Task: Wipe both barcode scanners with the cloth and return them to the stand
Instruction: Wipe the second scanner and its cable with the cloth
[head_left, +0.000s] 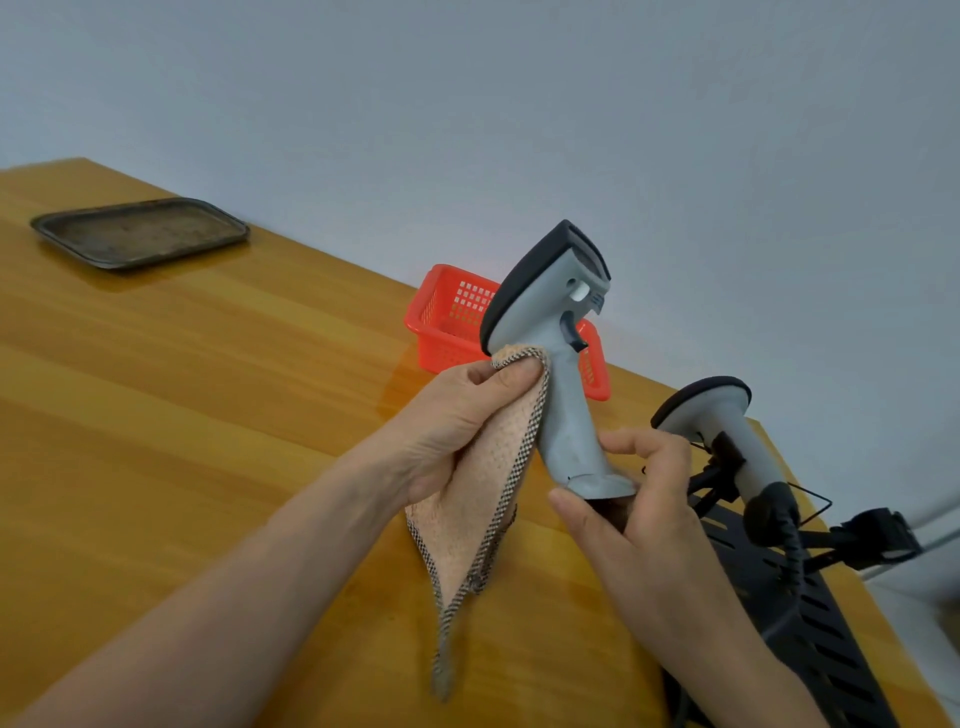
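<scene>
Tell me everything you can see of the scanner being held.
The held scanner is pistol-shaped, grey and plastic-looking, with a dark cap on its head, a white button and a dark trigger. It stands nearly upright above the table. The right hand pinches its flared base; the left hand presses the cloth against its upper handle.

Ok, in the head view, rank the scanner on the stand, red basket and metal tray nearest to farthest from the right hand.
1. Scanner on the stand, just right of the right hand.
2. Red basket, beyond, by the wall.
3. Metal tray, far left.
</scene>
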